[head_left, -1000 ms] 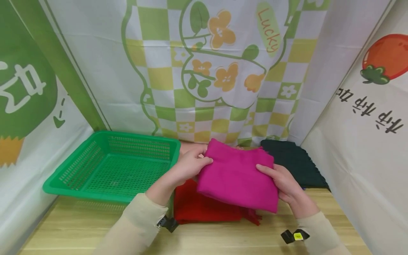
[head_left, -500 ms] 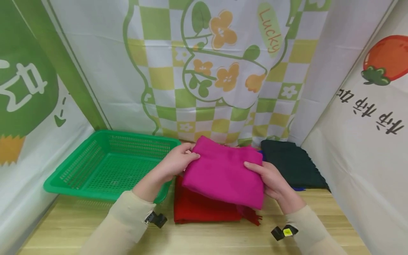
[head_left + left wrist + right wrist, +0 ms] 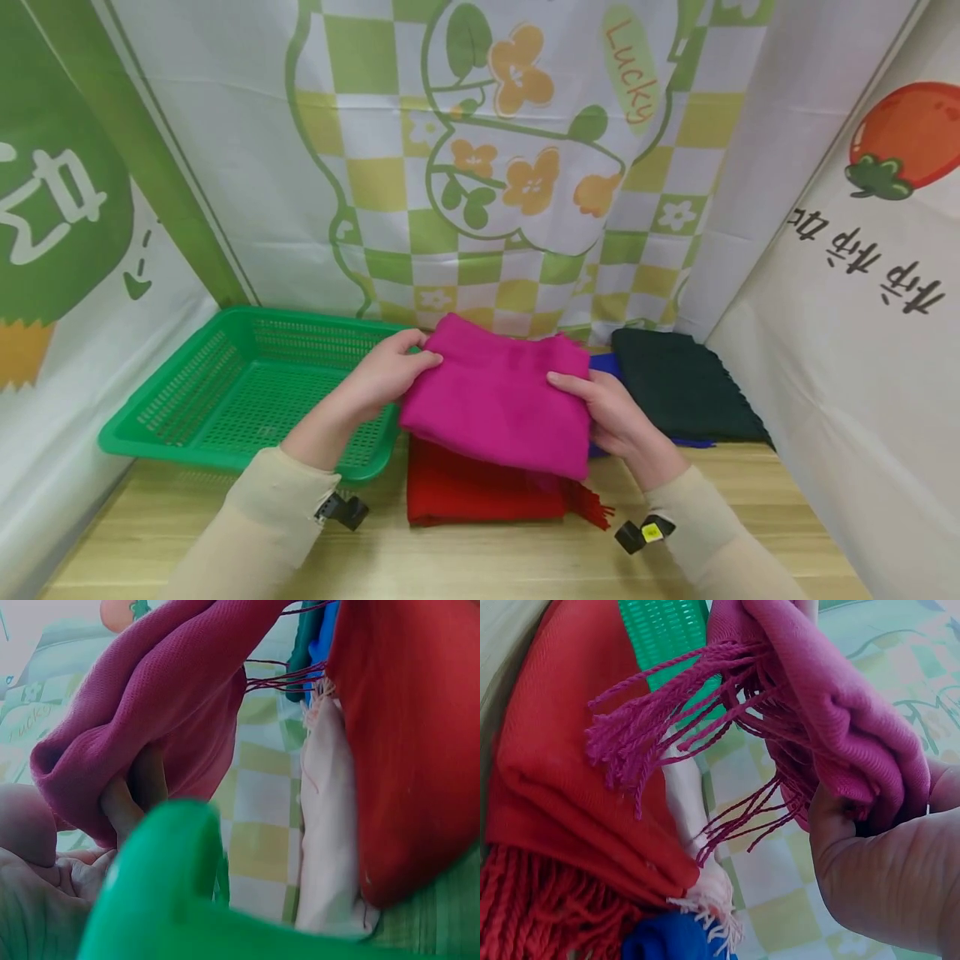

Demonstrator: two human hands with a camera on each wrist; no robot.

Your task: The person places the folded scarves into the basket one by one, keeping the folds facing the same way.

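Note:
Both hands hold a folded magenta scarf (image 3: 498,400) in the air, in the head view over a folded red scarf (image 3: 480,492) on the table. My left hand (image 3: 382,375) pinches its left edge, thumb on top, close to the basket's right rim. At the right edge my right hand (image 3: 618,417) grips the fold, thumb on top and the other fingers underneath. Magenta fringe (image 3: 630,742) hangs from the scarf in the right wrist view. Below it there, the red scarf (image 3: 577,765) lies partly over a pale pink scarf (image 3: 712,889).
A green plastic basket (image 3: 258,462) stands on the left of the wooden table (image 3: 465,567). At the right, a dark green fringed scarf (image 3: 686,387) lies over a blue scarf (image 3: 606,364). Printed cloth walls (image 3: 480,275) rise behind and at both sides.
Both hands have carried the magenta scarf leftward and slightly up, toward the basket. More of the blue scarf shows at the right. The red scarf and the basket have stayed put.

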